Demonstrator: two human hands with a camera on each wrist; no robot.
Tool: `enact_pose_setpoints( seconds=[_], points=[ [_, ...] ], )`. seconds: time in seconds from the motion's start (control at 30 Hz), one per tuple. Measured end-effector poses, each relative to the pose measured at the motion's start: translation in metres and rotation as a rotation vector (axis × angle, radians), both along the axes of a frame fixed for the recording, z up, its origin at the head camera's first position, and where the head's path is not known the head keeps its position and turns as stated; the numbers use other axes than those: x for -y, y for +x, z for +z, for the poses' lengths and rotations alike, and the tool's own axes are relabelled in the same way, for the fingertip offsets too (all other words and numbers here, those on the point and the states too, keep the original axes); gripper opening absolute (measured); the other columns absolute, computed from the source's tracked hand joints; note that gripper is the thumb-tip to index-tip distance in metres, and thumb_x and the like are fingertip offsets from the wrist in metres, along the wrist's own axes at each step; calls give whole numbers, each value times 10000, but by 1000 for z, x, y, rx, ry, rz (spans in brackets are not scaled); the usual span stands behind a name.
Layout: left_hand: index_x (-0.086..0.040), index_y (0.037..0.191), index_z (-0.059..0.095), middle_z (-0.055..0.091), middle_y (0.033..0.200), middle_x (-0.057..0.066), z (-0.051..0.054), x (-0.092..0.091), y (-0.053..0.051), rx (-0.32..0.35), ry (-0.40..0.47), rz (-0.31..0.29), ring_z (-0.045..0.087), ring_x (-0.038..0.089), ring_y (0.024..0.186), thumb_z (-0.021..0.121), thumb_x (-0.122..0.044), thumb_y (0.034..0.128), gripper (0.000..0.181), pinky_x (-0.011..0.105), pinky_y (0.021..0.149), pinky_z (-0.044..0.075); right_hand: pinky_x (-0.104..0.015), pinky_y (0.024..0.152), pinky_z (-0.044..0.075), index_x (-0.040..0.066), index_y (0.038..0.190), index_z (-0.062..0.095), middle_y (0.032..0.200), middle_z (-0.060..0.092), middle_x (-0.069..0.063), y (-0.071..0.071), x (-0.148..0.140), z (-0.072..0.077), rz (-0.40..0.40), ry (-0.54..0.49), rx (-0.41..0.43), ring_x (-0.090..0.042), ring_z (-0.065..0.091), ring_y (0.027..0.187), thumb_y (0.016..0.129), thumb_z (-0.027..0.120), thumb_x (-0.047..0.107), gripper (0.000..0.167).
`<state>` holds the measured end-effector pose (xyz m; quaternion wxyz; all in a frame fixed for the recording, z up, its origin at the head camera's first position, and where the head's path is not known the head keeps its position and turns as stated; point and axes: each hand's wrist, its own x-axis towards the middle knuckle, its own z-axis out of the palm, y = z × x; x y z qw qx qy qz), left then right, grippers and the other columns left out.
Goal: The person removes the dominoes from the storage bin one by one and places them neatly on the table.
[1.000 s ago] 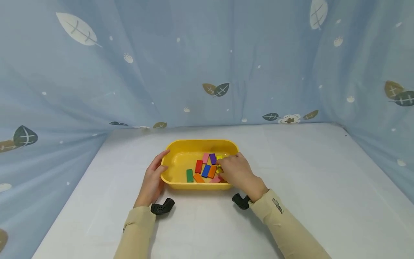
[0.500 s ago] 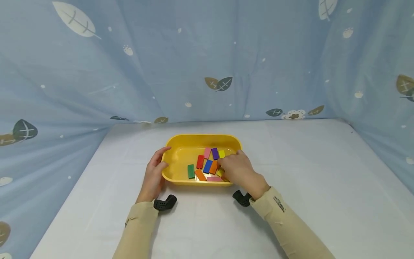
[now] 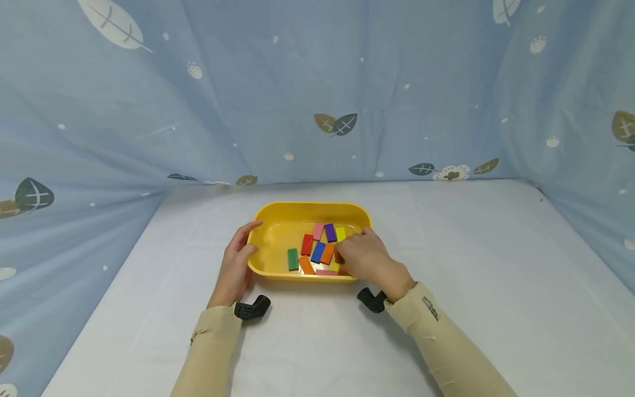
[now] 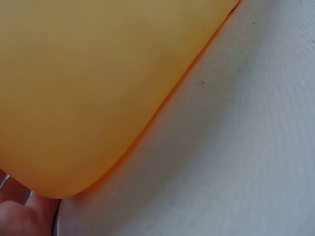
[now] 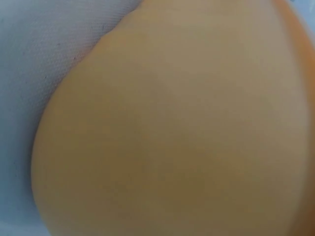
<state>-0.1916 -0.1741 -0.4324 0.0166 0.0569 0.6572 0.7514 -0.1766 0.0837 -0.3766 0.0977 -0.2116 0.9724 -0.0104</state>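
Note:
A yellow tray [image 3: 268, 242] holds several coloured blocks; its outside fills much of the left wrist view [image 4: 93, 88] and right wrist view [image 5: 167, 128]. My left hand [image 3: 233, 273] grips the tray's left end, thumb at the rim. In the tray's right part, my right hand [image 3: 369, 258] is bent down over blocks, fingertips hidden, so what it holds cannot be told. Beside those fingers lie an orange block [image 3: 327, 253], a yellow block [image 3: 340, 234] and a pink block [image 3: 326, 272]. Blue [image 3: 318, 252], red [image 3: 307, 244], purple [image 3: 330, 232] and green [image 3: 293, 259] blocks lie farther left.
A white cloth [image 3: 446, 248] covers the table around the tray. Blue patterned fabric [image 3: 223, 99] hangs behind and at both sides. Black devices sit at the left wrist [image 3: 252, 307] and right wrist [image 3: 372, 300].
The head view has shifted, so the tray appears higher. Under my right hand, the near pink and yellow blocks have turned or slid a little. My left hand keeps its grip on the tray.

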Motion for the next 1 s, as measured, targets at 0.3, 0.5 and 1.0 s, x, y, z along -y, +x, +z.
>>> enact_pose_setpoints(
  seconds=[0.3, 0.5, 1.0],
  points=[
    [-93, 1310, 398, 234, 1419, -46, 2, -2, 1, -1, 2, -18, 300, 219, 1258, 333, 32, 835, 495, 374, 994, 316, -346, 850, 297, 250, 860, 670, 736, 584, 180, 0, -8, 3, 51, -38, 32, -60, 504, 741, 743, 676, 371, 168],
    [-94, 1314, 394, 227, 1422, -40, 4, -2, 3, 10, -20, -23, 301, 242, 1254, 332, 26, 836, 497, 375, 983, 332, -334, 856, 303, 246, 851, 671, 720, 586, 160, -2, -11, 2, 60, -75, 38, -58, 504, 728, 775, 642, 382, 158],
    [-13, 1281, 360, 234, 1413, -6, 18, -8, 13, 10, -76, 18, 304, 263, 1248, 310, 33, 815, 471, 411, 981, 323, -273, 671, 452, 192, 989, 596, 809, 575, 58, -26, -31, -7, -97, -683, 108, -138, 518, 740, 833, 572, 360, 231]
  ],
)
